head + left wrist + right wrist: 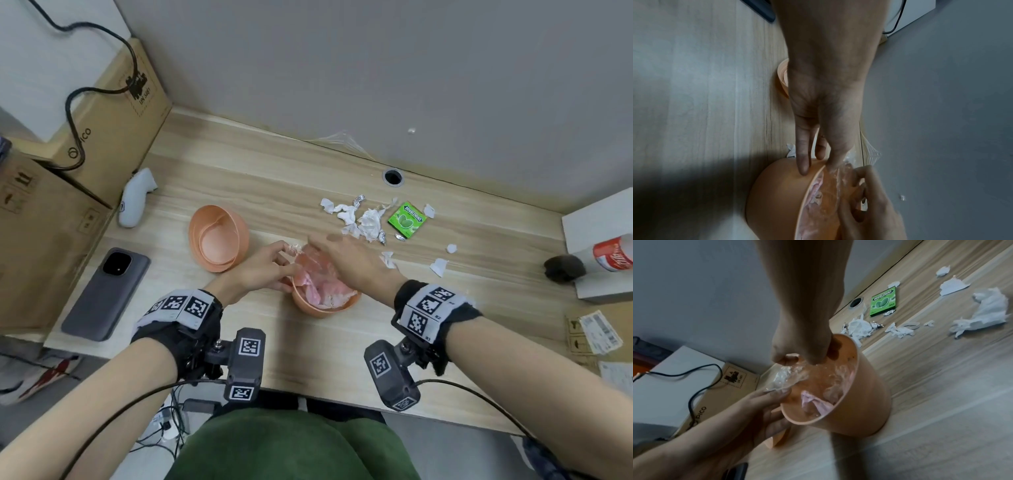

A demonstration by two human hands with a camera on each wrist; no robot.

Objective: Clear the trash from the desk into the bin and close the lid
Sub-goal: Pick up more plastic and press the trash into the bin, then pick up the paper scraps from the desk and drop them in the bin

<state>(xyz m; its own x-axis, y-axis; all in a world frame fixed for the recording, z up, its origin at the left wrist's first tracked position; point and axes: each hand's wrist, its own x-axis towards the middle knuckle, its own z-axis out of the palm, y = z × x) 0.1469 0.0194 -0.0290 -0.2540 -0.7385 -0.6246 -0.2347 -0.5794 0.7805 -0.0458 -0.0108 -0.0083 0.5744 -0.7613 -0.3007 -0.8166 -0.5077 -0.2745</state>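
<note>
Both my hands are at the small orange bin (325,301), just in front of me near the desk (308,359) edge. My left hand (263,270) grips the bin's left rim, thumb pinching the clear plastic liner (785,378) against it. My right hand (349,260) is curled over the far rim, fingertips pinching the same film — looks like I'm tucking the liner in or pushing trash down, can't tell which. Some pink and clear scraps already sit inside the bin.

Left of the bin, touching nothing, the orange lid (217,238) lies upturned on the desk — not on yet.

Farther back and right, most of the trash is still out: torn white paper scraps (368,221), foil wrappers (359,198), a green gum box (407,219), a few loose bits nearer the right edge.

My read: early stage. The bulk of the clearing is left, then the lid.
</note>
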